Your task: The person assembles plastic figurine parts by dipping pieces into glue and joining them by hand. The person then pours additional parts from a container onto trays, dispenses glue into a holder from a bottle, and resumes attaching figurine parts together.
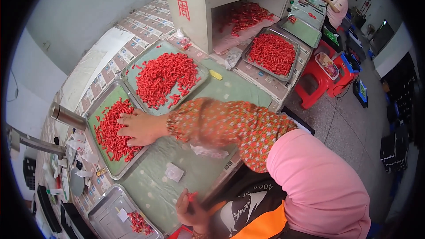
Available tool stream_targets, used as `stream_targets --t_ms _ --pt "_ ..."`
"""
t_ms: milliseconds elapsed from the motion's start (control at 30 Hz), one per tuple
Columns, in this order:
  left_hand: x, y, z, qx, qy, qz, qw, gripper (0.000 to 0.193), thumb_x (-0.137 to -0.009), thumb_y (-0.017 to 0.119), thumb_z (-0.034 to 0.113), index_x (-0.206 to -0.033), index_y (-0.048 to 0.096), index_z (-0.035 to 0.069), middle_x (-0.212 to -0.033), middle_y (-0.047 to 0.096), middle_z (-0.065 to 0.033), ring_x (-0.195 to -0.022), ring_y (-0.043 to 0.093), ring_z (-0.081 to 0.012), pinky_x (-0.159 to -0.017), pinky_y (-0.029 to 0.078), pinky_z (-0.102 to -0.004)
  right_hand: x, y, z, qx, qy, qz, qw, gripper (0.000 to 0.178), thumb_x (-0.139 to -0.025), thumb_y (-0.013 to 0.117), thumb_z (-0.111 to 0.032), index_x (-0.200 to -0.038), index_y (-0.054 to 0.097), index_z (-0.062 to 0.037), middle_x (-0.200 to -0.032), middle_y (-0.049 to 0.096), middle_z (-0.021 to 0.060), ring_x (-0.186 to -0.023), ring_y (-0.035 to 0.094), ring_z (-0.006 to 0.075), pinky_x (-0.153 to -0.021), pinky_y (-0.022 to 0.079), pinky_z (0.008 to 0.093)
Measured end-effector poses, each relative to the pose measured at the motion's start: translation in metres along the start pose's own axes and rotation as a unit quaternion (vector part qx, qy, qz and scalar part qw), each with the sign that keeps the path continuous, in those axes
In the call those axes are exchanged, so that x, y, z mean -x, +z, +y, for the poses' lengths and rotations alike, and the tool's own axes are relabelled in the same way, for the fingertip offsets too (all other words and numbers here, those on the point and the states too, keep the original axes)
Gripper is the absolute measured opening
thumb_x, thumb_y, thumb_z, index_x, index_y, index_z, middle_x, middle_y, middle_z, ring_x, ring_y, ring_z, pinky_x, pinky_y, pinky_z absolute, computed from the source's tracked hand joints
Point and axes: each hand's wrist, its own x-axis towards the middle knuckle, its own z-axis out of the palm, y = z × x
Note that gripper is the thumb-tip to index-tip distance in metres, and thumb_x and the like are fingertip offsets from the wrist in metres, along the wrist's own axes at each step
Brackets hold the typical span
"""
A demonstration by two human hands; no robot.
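Note:
My right hand (144,128) reaches across to the left, palm down with fingers spread. It lies over a heap of small red tube-like pieces (116,144) in a metal tray (106,98) with a green bottom. Lower down, close to my body, my left hand (192,214) is curled, with a small red piece (192,196) at its fingertips. A second tray (201,71) beyond my right arm bears a bigger heap of the same red pieces (166,79). A small pale square (174,172) lies on the green mat (152,186) between my hands.
A metal post (66,116) leans over the left tray. Near the bottom, a steel tray (104,203) holds red and dark pieces. Beyond stands a cream box-shaped housing (188,22) with red pieces inside, beside another full tray (271,55). Red stools (312,79) and a seated person (338,6) are at right.

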Motion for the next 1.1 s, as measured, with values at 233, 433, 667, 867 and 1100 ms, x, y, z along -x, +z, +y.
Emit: stream_targets --t_ms 233,433,667,867,1100 --pt "0.003 -0.002 -0.004 -0.023 0.001 0.0 1.0 0.018 -0.093 0.059 -0.004 -0.108 0.05 -0.001 -0.113 0.063 -0.0247 -0.1 0.065 -0.031 -0.082 0.056 -0.036 0.131 -0.083 0.025 0.016 0.083 0.239 0.967 0.014 -0.081 0.068 -0.015 -0.093 0.07 -0.0086 -0.098 0.065 0.0108 -0.098 0.059 0.0307 -0.089 0.043 0.0433" --pt "0.002 -0.005 -0.001 0.001 -0.002 -0.019 1.0 0.019 -0.093 0.058 -0.005 -0.11 0.051 -0.001 -0.115 0.062 -0.0253 -0.101 0.065 -0.031 -0.081 0.057 -0.0352 0.279 -0.154 0.138 0.319 0.302 0.344 0.83 0.012 -0.081 0.066 -0.014 -0.09 0.065 -0.0056 -0.095 0.062 0.0148 -0.092 0.058 0.0357 -0.082 0.047 0.0455" --pt "0.003 -0.004 -0.004 -0.02 0.004 -0.028 0.999 0.019 -0.092 0.059 -0.005 -0.109 0.051 -0.001 -0.114 0.062 -0.0251 -0.101 0.065 -0.0312 -0.082 0.057 -0.0357 0.369 -0.16 0.19 0.42 0.505 0.174 0.734 0.039 -0.094 0.056 -0.039 -0.112 0.059 -0.0046 -0.104 0.058 0.0216 -0.102 0.057 0.0385 -0.081 0.05 0.0508" --pt "-0.002 -0.001 -0.002 -0.034 0.026 -0.026 0.999 0.019 -0.091 0.059 -0.007 -0.108 0.052 -0.002 -0.114 0.062 -0.0241 -0.1 0.064 -0.03 -0.082 0.057 -0.0356 0.368 -0.161 0.216 0.404 0.487 0.206 0.746 0.036 -0.095 0.055 -0.036 -0.105 0.058 -0.0014 -0.102 0.062 0.0226 -0.088 0.065 0.0392 -0.068 0.056 0.0494" --pt "0.01 0.003 -0.01 0.032 -0.031 0.024 0.999 0.021 -0.09 0.058 -0.011 -0.108 0.053 -0.003 -0.113 0.063 -0.0222 -0.102 0.064 -0.0299 -0.084 0.056 -0.0355 0.358 -0.174 0.223 0.331 0.51 0.234 0.759 0.028 -0.095 0.054 -0.027 -0.102 0.057 -0.0003 -0.081 0.068 0.024 -0.077 0.067 0.0438 -0.068 0.054 0.0552"
